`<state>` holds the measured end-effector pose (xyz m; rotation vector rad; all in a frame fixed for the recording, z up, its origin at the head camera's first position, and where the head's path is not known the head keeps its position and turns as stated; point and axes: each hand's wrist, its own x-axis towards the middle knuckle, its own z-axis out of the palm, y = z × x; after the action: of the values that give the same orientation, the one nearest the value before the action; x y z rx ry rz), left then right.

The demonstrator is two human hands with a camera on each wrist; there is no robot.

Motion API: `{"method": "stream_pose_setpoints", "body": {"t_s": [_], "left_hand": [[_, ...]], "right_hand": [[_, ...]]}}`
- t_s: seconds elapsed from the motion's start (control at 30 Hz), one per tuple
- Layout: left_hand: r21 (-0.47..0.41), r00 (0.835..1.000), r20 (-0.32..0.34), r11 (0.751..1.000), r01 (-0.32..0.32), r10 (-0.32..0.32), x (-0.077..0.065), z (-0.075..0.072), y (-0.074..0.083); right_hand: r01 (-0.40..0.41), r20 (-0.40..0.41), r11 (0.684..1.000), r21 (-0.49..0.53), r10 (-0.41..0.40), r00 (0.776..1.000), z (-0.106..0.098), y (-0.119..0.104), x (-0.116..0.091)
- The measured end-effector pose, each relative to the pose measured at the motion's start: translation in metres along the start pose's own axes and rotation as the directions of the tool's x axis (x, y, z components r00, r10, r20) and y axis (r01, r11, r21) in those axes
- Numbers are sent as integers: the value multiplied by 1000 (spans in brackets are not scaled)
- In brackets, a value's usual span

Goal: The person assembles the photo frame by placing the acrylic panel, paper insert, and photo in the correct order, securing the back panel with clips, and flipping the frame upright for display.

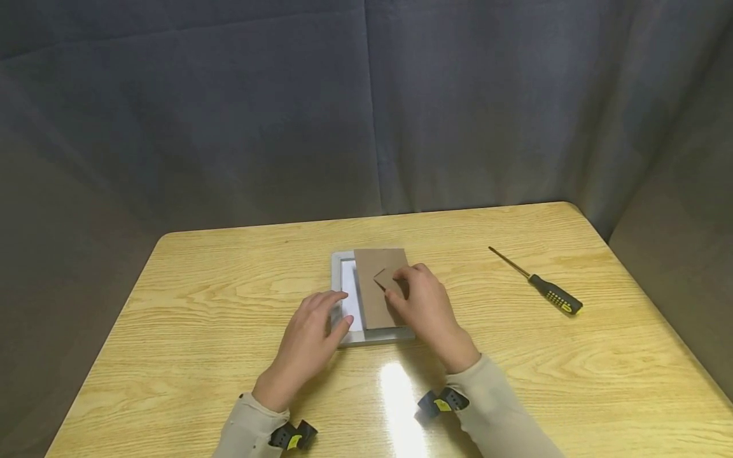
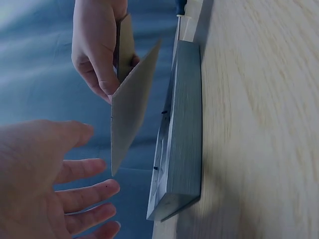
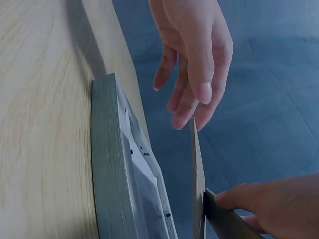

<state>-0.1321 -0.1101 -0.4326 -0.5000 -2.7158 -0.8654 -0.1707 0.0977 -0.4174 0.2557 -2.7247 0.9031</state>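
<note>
Frame (image 1: 335, 280), grey and rectangular, lies flat on the wood-grain table (image 1: 206, 318), recess facing up; a white sheet (image 1: 350, 302) shows inside it toward 9 o'clock. Small dark tabs (image 3: 168, 215) stand along its inner edge, seen in the right wrist view.

Brown board (image 1: 375, 315): above the frame, covering its centre and 3 o'clock part in the head view. Both wrist views show it tilted and raised clear of the frame. Flap (image 1: 386, 277) stands out from the board's upper face.

Right hand (image 1: 425, 302): at 3 o'clock of the frame, thumb and fingers closed in a pinch on the flap, board hanging from that grip.

Left hand (image 1: 309, 329): at 8 o'clock of the frame, thumb and index finger well parted, other fingers loosely extended, nothing held. Fingertips reach over the frame's 9 o'clock side, near the board; head view shows a gap between them and the board's edge.

Screwdriver (image 1: 535, 282): on the table at 3 o'clock, well apart from the frame; shaft points to 10 o'clock, black-and-yellow handle to 4 o'clock.

Light sleeves (image 1: 498, 407) cover both forearms; black straps with yellow marks at the wrists. Grey-blue curtain (image 1: 258, 127) hangs behind, at 12 o'clock.
</note>
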Motion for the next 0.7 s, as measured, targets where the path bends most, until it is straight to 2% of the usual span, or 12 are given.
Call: {"method": "stream_pose_setpoints", "body": {"t_s": [0.47, 0.7], "left_hand": [[11, 1000, -11, 1000, 19, -19, 3, -4, -4], [-3, 999, 4, 999, 34, -34, 2, -6, -3]], "right_hand": [[19, 14, 1000, -9, -19, 1000, 15, -10, 2], [29, 25, 1000, 0, -29, 999, 21, -12, 2]]}}
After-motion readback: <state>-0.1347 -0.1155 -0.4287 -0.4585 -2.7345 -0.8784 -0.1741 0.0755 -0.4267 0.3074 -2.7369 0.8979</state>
